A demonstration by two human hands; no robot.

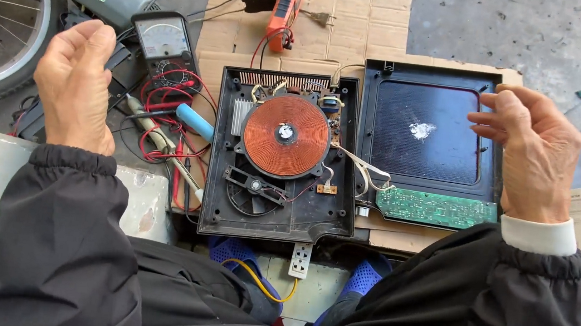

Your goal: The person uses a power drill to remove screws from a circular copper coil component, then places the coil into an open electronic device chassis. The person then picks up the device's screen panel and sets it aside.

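Sitting low: the person's dark sleeves and knees fill the bottom of the frame, blue shoes (238,252) on the floor between them.
Left hand (77,83): raised at left of the frame, fingers loosely curled, empty, touching nothing.
Right hand (528,148): raised at right, fingers half bent, empty, hovering over the lid's edge.
Cooker base (284,156): open black tray at centre on cardboard (363,20); probably fairly heavy and stiff; best gripped by its plastic rim.
Copper coil (285,135): round, in the base; fine windings look fragile, better left untouched.
Lid (427,131): glass-topped, just right of the base, joined by thin wires; likely brittle and slippery.
Green circuit board (435,208): on the lid's near edge; hold by edges.
Meter (165,45): upper left, red leads tangled beside it.
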